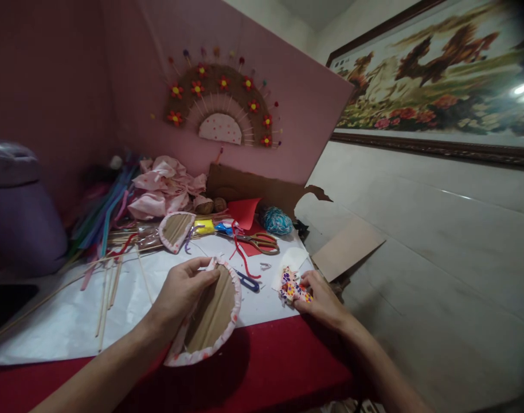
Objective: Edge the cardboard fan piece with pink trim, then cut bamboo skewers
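Note:
My left hand grips the top edge of a half-round cardboard piece edged in pink dotted fabric, holding it tilted above the red table edge. My right hand rests on the white sheet, its fingers closed on a small scrap of colourful dotted fabric. A white paper cut-out lies just beyond that scrap. A second fabric-edged half-round lies further back on the table.
Orange-handled scissors, a blue-handled tool, red paper, a teal yarn ball, wooden skewers and crumpled pink fabric crowd the table. A finished fan decoration hangs on the pink board. Cardboard leans off the right edge.

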A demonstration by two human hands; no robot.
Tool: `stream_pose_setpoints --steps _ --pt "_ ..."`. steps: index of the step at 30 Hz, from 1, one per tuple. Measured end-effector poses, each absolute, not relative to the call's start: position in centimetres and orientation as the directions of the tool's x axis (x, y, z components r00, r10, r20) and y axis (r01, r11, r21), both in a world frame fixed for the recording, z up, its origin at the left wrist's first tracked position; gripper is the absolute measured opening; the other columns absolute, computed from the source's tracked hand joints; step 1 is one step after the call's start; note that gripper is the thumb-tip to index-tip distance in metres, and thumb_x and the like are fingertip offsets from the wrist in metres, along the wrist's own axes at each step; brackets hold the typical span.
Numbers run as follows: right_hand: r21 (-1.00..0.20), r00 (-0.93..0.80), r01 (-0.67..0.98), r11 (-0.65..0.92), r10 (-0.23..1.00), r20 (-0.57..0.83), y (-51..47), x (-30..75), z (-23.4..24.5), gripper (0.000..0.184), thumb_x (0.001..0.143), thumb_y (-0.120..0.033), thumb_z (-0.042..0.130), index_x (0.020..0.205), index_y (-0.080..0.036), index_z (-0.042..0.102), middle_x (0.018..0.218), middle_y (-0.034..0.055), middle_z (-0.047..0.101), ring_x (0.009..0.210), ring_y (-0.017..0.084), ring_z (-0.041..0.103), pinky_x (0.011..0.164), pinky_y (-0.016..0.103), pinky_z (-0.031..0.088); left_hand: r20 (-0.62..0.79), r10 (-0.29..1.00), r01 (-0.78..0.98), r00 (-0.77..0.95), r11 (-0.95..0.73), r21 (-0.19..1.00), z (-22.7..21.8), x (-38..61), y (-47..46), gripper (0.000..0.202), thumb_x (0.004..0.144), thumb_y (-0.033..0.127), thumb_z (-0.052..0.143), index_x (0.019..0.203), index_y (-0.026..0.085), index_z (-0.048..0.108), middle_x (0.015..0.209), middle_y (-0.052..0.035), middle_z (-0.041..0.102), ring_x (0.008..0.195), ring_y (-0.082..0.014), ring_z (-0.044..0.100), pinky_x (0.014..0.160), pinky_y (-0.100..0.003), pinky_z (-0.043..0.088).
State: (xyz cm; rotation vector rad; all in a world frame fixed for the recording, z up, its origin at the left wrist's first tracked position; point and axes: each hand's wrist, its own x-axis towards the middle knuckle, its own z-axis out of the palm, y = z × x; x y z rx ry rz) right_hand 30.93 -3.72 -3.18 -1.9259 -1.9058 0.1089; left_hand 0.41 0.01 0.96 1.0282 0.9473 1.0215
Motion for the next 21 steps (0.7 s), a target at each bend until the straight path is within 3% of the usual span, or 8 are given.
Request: stream_pose_setpoints --steps 5,12,16,21 --pt "-0.416 -0.055 0.900 0.127 0.982 0.181 -3.4 31.1 -3.0 0.015 0.066 -0.025 0.057 0.077 -0.019 0.049 0.093 0.0035 0.055 0.081 0.018 0.053 0.072 0.028 0.041 -0.086 0.970 -0.213 0.226 0.135 0.968 0.6 0.4 0.2 0.027 0.065 0.032 0.069 0.083 0.013 0.063 0.066 -0.0019 0.066 0.055 -0.0126 0.057 0.051 -0.020 0.039" --pt "-0.460 0.009 0.888 -0.014 1.000 -0.012 -3.6 31.6 -1.6 0.023 0.072 -0.038 0.055 0.084 -0.019 0.054 0.077 0.0000 0.061 0.066 0.016 0.053 0.057 0.025 0.038 -0.089 0.988 -0.355 0.126 0.128 0.926 0.3 0.4 0.5 0.023 0.066 0.028 0.068 0.082 0.014 0.061 0.063 -0.0004 0.064 0.052 -0.0122 0.056 0.049 -0.021 0.042" --pt "-0.533 0.008 0.845 -0.027 0.999 -0.037 -3.9 31.4 -0.6 0.022 0.074 -0.041 0.052 0.076 -0.019 0.052 0.064 -0.0025 0.054 0.056 0.013 0.047 0.050 0.023 0.035 -0.134 0.979 -0.488 0.153 0.192 0.851 0.7 0.4 0.5 0.018 0.063 0.023 0.069 0.074 0.013 0.059 0.060 -0.0012 0.063 0.052 -0.0131 0.057 0.050 -0.023 0.044" --pt "-0.587 0.017 0.809 -0.014 1.000 -0.001 -3.7 31.9 -0.9 0.023 0.072 -0.040 0.050 0.078 -0.019 0.053 0.064 -0.0009 0.056 0.057 0.015 0.051 0.050 0.023 0.039 -0.188 0.965 -0.494 0.181 0.254 0.832 1.1 0.1 0.5 0.015 0.063 0.021 0.068 0.069 0.012 0.058 0.056 -0.0010 0.061 0.048 -0.0111 0.055 0.049 -0.021 0.042"
